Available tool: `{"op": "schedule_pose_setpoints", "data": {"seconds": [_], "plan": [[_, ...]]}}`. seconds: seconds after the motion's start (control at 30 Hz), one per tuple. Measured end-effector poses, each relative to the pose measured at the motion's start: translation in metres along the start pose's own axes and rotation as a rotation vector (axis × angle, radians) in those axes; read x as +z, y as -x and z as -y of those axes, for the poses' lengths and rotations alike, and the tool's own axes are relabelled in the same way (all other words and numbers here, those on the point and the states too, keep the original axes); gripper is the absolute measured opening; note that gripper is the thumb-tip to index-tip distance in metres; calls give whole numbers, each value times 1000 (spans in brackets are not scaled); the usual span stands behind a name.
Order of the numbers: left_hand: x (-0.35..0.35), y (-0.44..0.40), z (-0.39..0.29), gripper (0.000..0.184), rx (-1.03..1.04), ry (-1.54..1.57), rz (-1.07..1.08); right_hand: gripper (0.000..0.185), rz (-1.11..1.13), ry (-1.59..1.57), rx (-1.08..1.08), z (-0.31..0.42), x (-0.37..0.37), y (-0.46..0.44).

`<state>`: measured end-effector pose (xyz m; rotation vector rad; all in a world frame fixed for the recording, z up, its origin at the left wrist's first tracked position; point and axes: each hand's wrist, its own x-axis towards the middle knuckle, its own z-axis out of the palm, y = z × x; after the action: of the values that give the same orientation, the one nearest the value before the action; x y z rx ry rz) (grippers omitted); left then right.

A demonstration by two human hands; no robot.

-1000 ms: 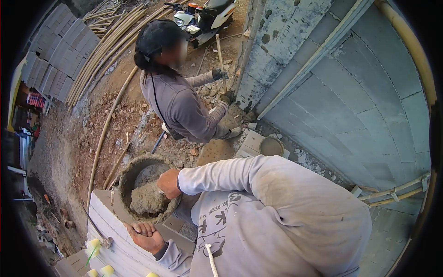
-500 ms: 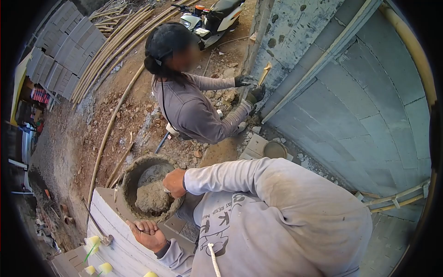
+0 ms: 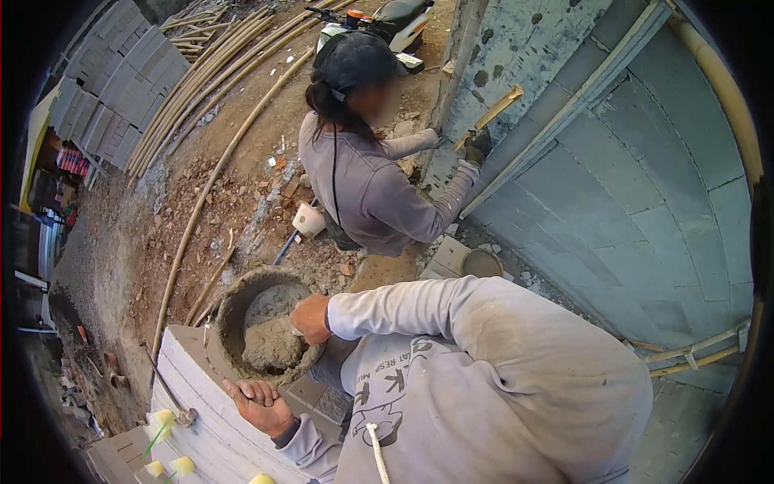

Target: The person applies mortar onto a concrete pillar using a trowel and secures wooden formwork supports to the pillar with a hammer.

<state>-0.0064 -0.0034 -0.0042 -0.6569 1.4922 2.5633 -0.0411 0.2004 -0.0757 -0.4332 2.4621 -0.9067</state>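
My right hand (image 3: 310,319) is closed round the pale handle of a tool over the near side of a mortar-caked bucket (image 3: 234,310); the tool's blade cannot be made out. A thick lump of wet grey mortar (image 3: 272,345) lies by this hand inside the bucket. Just below the rim, my left hand (image 3: 262,408) has its fingers curled in, palm side up; a thin, wire-like line runs from the bucket's side towards it, but what it grips is hidden. The bucket stands beside pale blocks (image 3: 181,367).
A co-worker (image 3: 363,177) in a cap and gloves holds a wooden piece (image 3: 498,109) against the wall (image 3: 637,185). Long poles (image 3: 197,89), a motorbike (image 3: 407,24), rubble and a round container (image 3: 482,264) surround them. A hammer-like tool (image 3: 185,417) lies on the blocks.
The co-worker has moved right, closer to the wall, and the wooden piece is now raised against it. A white container has come into view behind them. My hands have barely moved.
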Motion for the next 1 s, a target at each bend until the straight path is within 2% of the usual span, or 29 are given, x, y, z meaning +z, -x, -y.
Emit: {"op": "schedule_pose_setpoints", "data": {"seconds": [1.0], "plan": [[0, -1, 0, 45, 10, -16, -2, 26, 57, 39, 48, 5, -5, 1]]}}
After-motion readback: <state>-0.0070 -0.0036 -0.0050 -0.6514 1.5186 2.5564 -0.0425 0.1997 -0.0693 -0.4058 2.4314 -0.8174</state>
